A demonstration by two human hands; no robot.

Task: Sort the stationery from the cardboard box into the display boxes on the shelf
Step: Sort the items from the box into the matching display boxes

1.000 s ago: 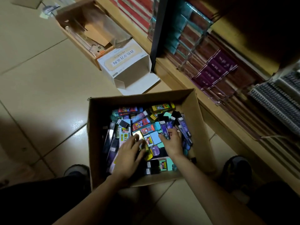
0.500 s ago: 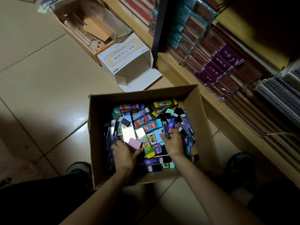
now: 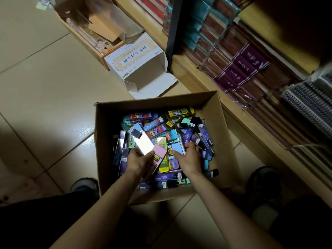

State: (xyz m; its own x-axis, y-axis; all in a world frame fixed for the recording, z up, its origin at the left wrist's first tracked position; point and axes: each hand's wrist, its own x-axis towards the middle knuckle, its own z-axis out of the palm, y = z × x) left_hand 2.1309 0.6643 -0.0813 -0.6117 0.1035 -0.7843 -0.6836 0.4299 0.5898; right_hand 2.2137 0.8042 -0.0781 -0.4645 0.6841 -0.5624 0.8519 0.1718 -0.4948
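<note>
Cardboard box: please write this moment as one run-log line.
phase: picking | left hand: holds pink case | right hand: in pile, grip unclear | cardboard box: on floor, many cases inside

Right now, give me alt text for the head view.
Two bare hands reach into an open brown cardboard box of colourful flat stationery packs on a tiled floor. The left hand grips a pink rectangular case; the right hand rests on the pile beside a light blue pack. A stocked wooden shelf stands right.
</note>
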